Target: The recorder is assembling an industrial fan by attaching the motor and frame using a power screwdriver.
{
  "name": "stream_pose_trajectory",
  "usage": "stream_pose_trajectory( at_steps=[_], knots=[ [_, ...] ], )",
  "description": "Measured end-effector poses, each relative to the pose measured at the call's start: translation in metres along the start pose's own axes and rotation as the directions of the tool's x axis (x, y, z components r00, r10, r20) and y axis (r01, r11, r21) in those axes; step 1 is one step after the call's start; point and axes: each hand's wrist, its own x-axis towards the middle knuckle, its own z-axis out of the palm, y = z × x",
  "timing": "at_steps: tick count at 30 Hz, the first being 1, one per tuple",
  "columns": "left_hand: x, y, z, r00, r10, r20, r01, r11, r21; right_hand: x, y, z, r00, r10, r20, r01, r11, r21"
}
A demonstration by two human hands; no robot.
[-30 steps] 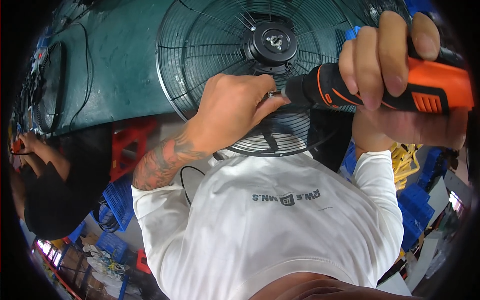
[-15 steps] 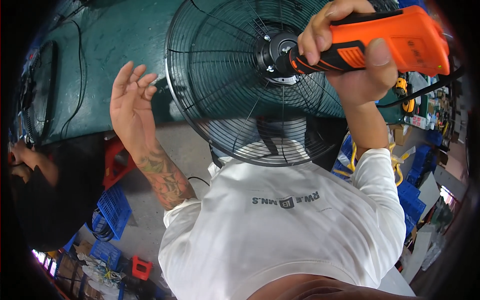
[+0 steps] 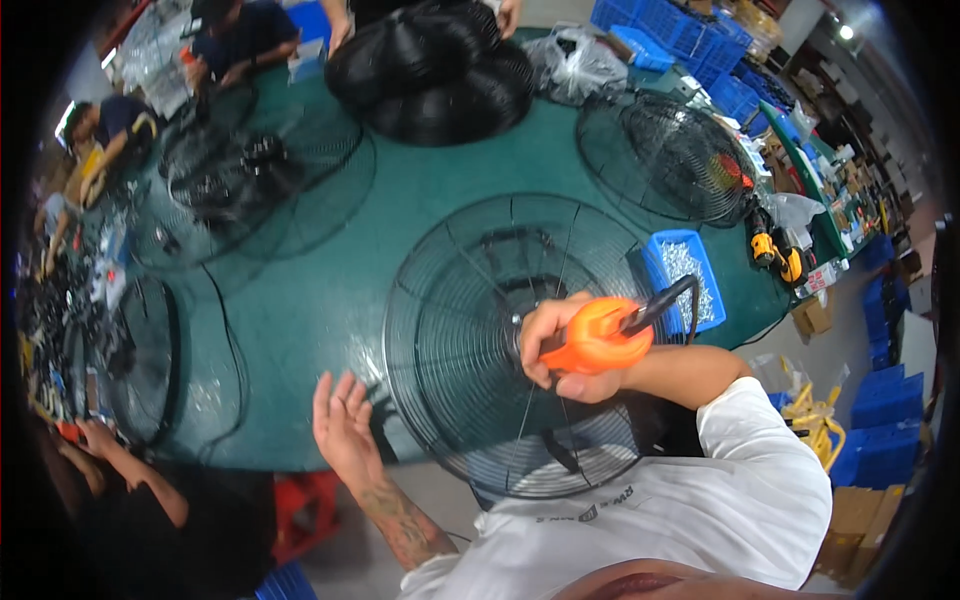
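A round black wire fan guard [image 3: 440, 300] lies on the green table at its near edge, partly overhanging my lap. My right hand [image 3: 565, 352] is wrapped round an orange and black electric screwdriver [image 3: 603, 338] above the guard's middle. The driver's butt end and black cord face up, and its tip is hidden behind the hand, so I cannot tell whether it touches a screw. My left hand [image 3: 345, 425] hovers beside the guard's left rim, fingers apart and holding nothing.
A blue bin [image 3: 690, 275] of small silvery screws stands right of the guard. Beyond it are another fan guard [image 3: 660, 155] and yellow-black power drills [image 3: 765, 245]. Stacked black guards [image 3: 430, 80] lie at the far side by a person's hands. Co-workers and fan parts line the left.
The view has tilted up, showing more of the table. The screwdriver has turned from lying slantwise to end-on over the guard's middle. My left hand stays open beside the rim.
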Motion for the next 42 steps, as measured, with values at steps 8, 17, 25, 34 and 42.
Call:
stream_pose_trajectory(
  at_steps=[8,17,25,34,42],
  knots=[
    [-0.006,0.006,0.008,0.992,0.065,0.104,-0.068,0.997,0.021,-0.002,-0.003,-0.004,0.999,-0.014,-0.030,0.014,1.000,-0.001],
    [-0.071,0.011,0.080,0.997,0.003,0.081,-0.014,0.991,0.135,-0.007,-0.008,-0.003,0.997,-0.064,-0.037,0.054,0.974,-0.221],
    [-0.129,-0.014,0.131,0.722,-0.166,0.671,-0.304,0.796,0.524,-0.030,-0.085,-0.024,0.986,-0.168,-0.018,0.169,0.985,0.028],
    [-0.136,-0.044,0.152,0.364,-0.103,0.925,-0.892,0.245,0.379,-0.099,-0.097,-0.028,0.890,-0.327,-0.319,0.438,0.808,0.393],
    [-0.160,-0.047,0.164,0.409,-0.249,0.878,-0.839,0.277,0.469,-0.116,-0.092,-0.045,0.900,-0.357,-0.251,0.435,0.784,0.443]
  ],
)
